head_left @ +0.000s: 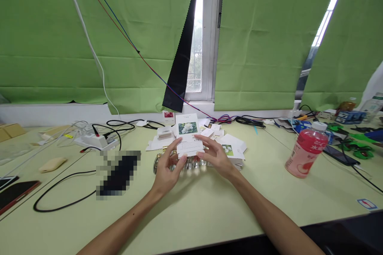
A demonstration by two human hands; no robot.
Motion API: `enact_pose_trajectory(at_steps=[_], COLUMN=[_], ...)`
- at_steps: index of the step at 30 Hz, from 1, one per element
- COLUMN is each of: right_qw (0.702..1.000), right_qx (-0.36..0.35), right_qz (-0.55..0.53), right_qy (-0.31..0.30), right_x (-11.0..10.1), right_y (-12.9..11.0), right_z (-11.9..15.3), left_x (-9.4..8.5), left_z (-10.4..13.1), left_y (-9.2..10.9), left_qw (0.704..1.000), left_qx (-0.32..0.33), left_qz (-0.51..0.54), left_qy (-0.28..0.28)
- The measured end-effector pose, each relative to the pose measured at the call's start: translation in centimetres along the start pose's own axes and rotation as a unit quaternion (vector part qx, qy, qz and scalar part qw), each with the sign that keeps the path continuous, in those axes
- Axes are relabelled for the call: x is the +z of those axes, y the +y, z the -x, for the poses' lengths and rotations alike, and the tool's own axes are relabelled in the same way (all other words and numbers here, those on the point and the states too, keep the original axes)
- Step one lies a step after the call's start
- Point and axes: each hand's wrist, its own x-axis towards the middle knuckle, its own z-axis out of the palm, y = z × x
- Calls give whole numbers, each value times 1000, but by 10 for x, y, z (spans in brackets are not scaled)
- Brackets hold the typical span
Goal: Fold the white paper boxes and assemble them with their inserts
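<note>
Our left hand (167,168) and right hand (220,157), half-curled, pinch the carton (188,136) low; likely light, easily creased, it's best held by its sides.

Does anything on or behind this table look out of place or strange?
Yes. The green curtain left of the window hangs askew: its edge appears folded over, showing a black underside. Also, a pixelated patch left of the left hand hides whatever lies there.

Both forearms (131,218) cross the near edge of the worktop (194,215); left hand (168,168) and right hand (218,158) face inward, fingers bent.
</note>
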Motion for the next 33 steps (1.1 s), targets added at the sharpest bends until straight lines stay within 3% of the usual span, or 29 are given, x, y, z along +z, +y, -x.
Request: enact_pose_trajectory(at_steps=[33], right_qw=[1000], right_qx=[-5], right_qz=[15], right_qy=[-22], right_x=[-2], right_y=[4], right_z=[-1], left_x=[-4], left_z=[1], left_y=[0], left_qw=[1000], left_qx=[-12], left_qz=[-2], left_qy=[-2])
